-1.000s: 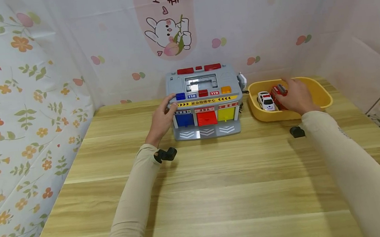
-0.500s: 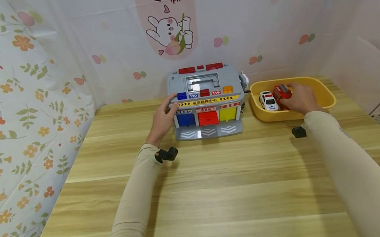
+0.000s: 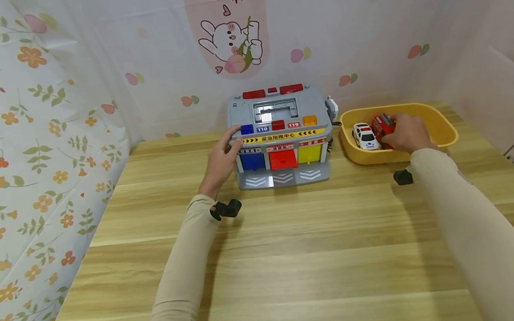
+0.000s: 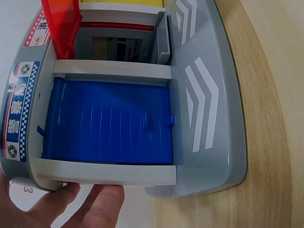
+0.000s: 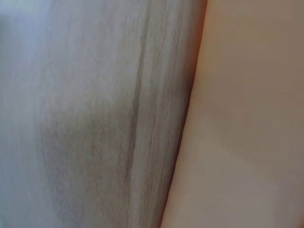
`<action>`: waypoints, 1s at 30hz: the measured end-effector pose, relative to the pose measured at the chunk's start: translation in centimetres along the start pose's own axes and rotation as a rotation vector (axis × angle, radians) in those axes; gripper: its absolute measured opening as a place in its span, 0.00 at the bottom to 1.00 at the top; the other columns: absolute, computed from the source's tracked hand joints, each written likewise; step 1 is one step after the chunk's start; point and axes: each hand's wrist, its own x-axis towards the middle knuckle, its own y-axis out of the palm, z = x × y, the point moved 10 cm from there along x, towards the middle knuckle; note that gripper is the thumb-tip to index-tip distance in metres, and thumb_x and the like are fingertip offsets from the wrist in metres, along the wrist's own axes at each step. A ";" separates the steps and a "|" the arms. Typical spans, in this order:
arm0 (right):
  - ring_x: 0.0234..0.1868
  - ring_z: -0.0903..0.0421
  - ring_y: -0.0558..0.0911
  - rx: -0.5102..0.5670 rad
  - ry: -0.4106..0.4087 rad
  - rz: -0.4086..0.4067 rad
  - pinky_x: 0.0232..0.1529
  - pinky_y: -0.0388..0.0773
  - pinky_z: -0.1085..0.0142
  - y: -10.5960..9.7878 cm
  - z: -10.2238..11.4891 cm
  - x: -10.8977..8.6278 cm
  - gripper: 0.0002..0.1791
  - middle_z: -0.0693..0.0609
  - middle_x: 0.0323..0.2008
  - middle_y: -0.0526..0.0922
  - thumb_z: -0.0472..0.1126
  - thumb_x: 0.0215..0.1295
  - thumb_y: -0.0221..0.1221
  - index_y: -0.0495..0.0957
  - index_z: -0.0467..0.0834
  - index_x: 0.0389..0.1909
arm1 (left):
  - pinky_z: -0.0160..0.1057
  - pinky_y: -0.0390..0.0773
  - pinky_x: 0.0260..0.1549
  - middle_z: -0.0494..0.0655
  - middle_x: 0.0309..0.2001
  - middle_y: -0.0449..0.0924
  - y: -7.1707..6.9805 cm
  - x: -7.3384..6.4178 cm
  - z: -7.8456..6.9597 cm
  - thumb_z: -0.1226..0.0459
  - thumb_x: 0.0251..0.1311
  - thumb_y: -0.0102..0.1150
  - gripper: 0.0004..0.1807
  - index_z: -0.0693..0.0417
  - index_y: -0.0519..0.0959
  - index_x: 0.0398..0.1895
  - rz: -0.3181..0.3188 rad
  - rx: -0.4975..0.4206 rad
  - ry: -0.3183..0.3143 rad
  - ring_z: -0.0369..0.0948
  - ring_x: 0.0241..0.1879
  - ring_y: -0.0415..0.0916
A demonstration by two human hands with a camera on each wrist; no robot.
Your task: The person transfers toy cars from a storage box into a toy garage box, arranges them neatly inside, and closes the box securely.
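A grey toy garage (image 3: 279, 137) with blue, red and yellow doors stands at the back of the table. My left hand (image 3: 221, 159) grips its left roof corner; in the left wrist view the fingers (image 4: 102, 209) bend against the side wall. The blue door (image 4: 111, 121) is down, while the red door (image 4: 63, 26) is swung up. Inside the yellow bin (image 3: 364, 158), my right hand (image 3: 409, 134) pinches a red toy fire truck (image 3: 382, 126), its fingers partly covering it. A white toy police car (image 3: 365, 136) lies left of that truck.
A pale handle-like part (image 3: 332, 108) juts from the garage's right side, close to the bin. A printed cloth (image 3: 156, 62) hangs behind the wooden table (image 3: 293, 259). The right wrist view shows only a blurred wood surface and skin.
My right hand has settled lower over the fire truck, with fingers and thumb closing on it. The left hand stays on the garage. The head view has shifted slightly.
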 end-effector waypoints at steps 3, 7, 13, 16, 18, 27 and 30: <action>0.51 0.31 0.70 -0.003 0.007 -0.017 0.59 0.70 0.38 -0.1 -0.1 -0.1 0.32 0.25 0.55 0.74 0.40 0.62 0.60 0.67 0.27 0.63 | 0.53 0.76 0.60 0.50 0.70 0.69 0.0 -0.1 0.0 0.46 0.74 0.46 0.24 0.27 0.66 0.72 0.001 0.001 -0.004 0.50 0.63 0.73; 0.50 0.32 0.70 -0.009 0.032 -0.030 0.57 0.71 0.39 -0.2 -0.2 -0.3 0.31 0.26 0.54 0.74 0.41 0.62 0.59 0.69 0.27 0.63 | 0.53 0.75 0.61 0.50 0.71 0.68 0.0 -0.2 0.1 0.46 0.74 0.46 0.24 0.26 0.66 0.72 0.001 0.001 -0.011 0.50 0.65 0.72; 0.50 0.32 0.69 -0.032 0.065 -0.026 0.57 0.71 0.39 -0.3 -0.5 -0.3 0.33 0.26 0.54 0.73 0.44 0.63 0.61 0.68 0.28 0.63 | 0.52 0.76 0.60 0.52 0.66 0.72 0.1 -0.2 0.1 0.46 0.74 0.46 0.25 0.27 0.66 0.72 0.004 0.001 -0.017 0.49 0.59 0.74; 0.50 0.33 0.68 -0.032 0.071 -0.023 0.57 0.71 0.39 -0.3 -0.5 -0.3 0.34 0.26 0.54 0.73 0.45 0.63 0.61 0.68 0.28 0.63 | 0.50 0.76 0.56 0.52 0.63 0.73 0.0 -0.2 -0.1 0.46 0.74 0.46 0.24 0.27 0.66 0.72 0.001 -0.007 -0.012 0.49 0.56 0.74; 0.50 0.33 0.68 -0.029 0.075 -0.022 0.58 0.71 0.39 -0.3 -0.5 -0.3 0.34 0.26 0.55 0.73 0.46 0.63 0.61 0.68 0.28 0.64 | 0.47 0.76 0.52 0.53 0.60 0.74 0.0 -0.3 -0.1 0.46 0.74 0.46 0.24 0.27 0.66 0.72 0.001 -0.008 -0.008 0.49 0.54 0.74; 0.50 0.33 0.67 -0.014 0.088 -0.030 0.58 0.71 0.40 -0.6 -0.7 -0.7 0.35 0.26 0.55 0.73 0.47 0.63 0.62 0.68 0.28 0.64 | 0.43 0.75 0.47 0.52 0.53 0.74 0.0 -0.2 -0.1 0.46 0.75 0.46 0.24 0.27 0.66 0.72 0.000 0.005 0.004 0.48 0.52 0.74; 0.50 0.34 0.68 -0.016 0.072 -0.044 0.57 0.71 0.41 -1.0 -0.3 -0.7 0.35 0.27 0.55 0.74 0.48 0.63 0.62 0.68 0.28 0.64 | 0.41 0.74 0.44 0.52 0.45 0.72 0.0 -0.2 -0.2 0.46 0.75 0.46 0.24 0.27 0.66 0.72 -0.006 0.008 0.003 0.49 0.49 0.74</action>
